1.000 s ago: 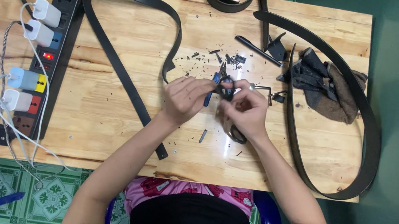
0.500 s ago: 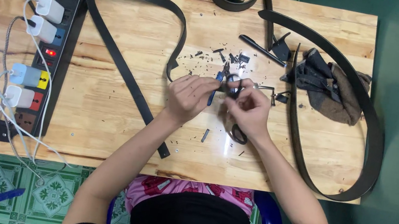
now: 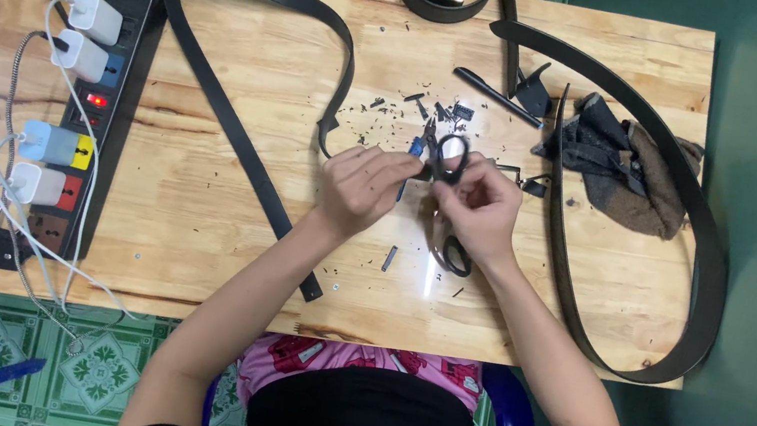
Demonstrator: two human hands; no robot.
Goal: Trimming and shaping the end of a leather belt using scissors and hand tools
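Scissors [image 3: 450,153] with black loop handles, stiff and light by the look, sit pinched between the closed left hand [image 3: 365,186] and right hand [image 3: 483,204], best held at the loops.

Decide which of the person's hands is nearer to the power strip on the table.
Left. The left hand lies mid-table, on the power strip's side, with a black belt between them. The right hand is beyond the left hand, farther away.

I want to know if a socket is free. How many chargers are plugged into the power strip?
4, all along the power strip at the table's left: two white ones near the top, then a blue-and-yellow one and a white one lower down.
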